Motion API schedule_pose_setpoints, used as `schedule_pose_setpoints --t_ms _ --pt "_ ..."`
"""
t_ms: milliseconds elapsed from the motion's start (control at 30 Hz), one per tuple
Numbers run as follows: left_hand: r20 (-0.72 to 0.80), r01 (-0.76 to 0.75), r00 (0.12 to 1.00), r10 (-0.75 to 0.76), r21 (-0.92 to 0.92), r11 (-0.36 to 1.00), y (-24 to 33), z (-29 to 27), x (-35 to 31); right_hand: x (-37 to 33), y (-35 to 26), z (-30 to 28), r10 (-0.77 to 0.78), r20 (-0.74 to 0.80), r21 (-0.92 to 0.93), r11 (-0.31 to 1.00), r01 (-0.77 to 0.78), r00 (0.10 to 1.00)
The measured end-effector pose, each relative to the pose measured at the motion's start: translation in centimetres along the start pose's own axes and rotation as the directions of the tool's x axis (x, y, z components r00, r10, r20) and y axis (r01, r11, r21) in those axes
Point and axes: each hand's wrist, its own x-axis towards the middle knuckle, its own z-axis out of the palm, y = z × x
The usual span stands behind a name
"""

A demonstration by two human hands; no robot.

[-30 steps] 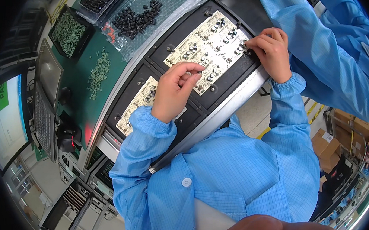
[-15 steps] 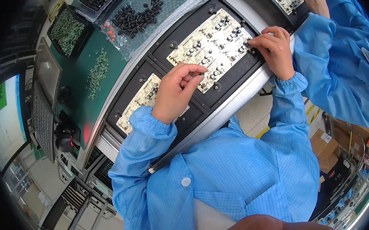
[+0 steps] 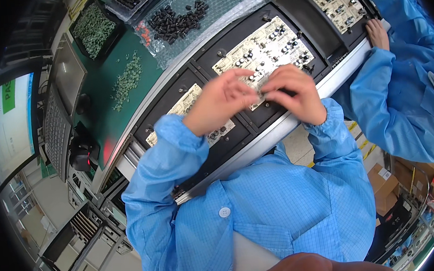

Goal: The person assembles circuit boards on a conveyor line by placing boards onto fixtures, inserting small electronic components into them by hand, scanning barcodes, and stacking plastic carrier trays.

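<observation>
Circuit board (image 3: 280, 39), under left fingers (image 3: 238, 75) and right fingers (image 3: 281, 82), both half-curled, grip unclear

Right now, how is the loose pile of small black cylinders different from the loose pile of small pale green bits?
The loose pile of small black cylinders is dark; the loose pile of small pale green bits is lighter. The black pile lies on clear bubble wrap, the green pile right on the dark green tabletop. Both hold many little pieces.

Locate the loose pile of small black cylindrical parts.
In the head view, the small black cylindrical parts lie near the top, left of centre, on clear plastic bubble wrap, just right of some small red pieces.
</observation>
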Motion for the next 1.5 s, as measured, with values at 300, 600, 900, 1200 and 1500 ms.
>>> schedule_pose_setpoints --t_ms 300,600,900,1200,1500 --pt "0.167 0.108 0.621 0.766 0.949 -0.295 3.6 -13.4 7.1 1.4 1.7 0.4 0.056 -0.146 -0.398 0.911 -0.110 0.988" --pt "-0.066 0.191 0.669 0.740 0.978 -0.086 3.9 -11.7 5.5 1.7 2.0 0.2 0.023 -0.151 -0.468 0.879 -0.092 0.988" --pt "-0.162 0.279 0.702 0.694 0.958 -0.059 3.6 -12.2 4.8 1.9 1.2 0.2 -0.017 -0.121 -0.529 0.847 -0.051 0.992" --pt "-0.158 0.273 0.720 0.676 0.960 -0.066 3.2 -11.6 3.8 2.0 1.3 0.5 -0.109 -0.124 -0.609 0.793 0.011 0.986" --pt "-0.068 0.099 0.662 0.746 0.995 0.003 3.6 -13.6 2.3 2.4 0.2 0.5 -0.078 -0.061 -0.579 0.815 0.028 0.995"
